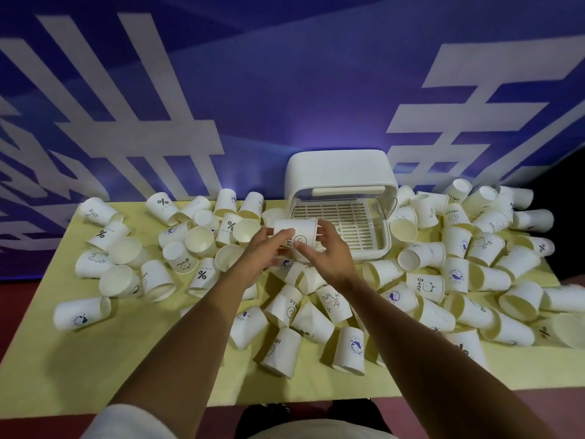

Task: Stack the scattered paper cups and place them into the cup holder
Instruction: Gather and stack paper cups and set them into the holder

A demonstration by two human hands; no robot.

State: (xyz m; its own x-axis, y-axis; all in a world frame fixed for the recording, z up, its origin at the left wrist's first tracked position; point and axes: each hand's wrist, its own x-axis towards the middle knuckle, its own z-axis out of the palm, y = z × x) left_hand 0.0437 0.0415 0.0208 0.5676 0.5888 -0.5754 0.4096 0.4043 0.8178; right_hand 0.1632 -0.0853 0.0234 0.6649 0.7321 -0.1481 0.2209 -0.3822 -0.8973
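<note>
Head view: my left hand [266, 250], right hand [327, 253] both curl round cup stack [296, 232], held sideways just before holder [340, 164]. Step: loading stack. Next, I judge: ease it into holder, avoid loose cups [351, 350].

Dim, cool light; a violet glow pools low on the blue-and-white printed backdrop [253, 147]. Shadows on the pale yellow tabletop [63, 359] are soft. Edges bow outward; my left hand [266, 248] blurs slightly.
</note>
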